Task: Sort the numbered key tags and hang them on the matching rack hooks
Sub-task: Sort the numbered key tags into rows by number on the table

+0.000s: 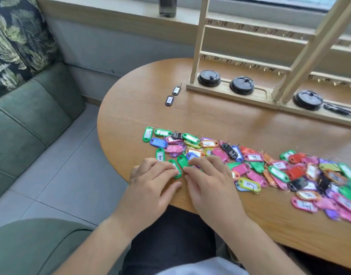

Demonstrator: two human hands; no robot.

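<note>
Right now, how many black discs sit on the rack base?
3: first disc at the left end of the base, second disc right of it, third disc past the slanted posts. More may lie off-frame.

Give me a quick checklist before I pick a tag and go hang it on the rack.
1. Readable number: ok, the green tag beside the left hand shows 2.
2. Hook 2 in view: not ok, the rack rows that can be read start in the teens.
3. Visible hooks free: ok, nothing hangs on them.
4. Hands free: ok, the left hand and right hand rest on the pile, lifting nothing.
5. Black tags set apart near the rack: numbers cannot tell.
</note>
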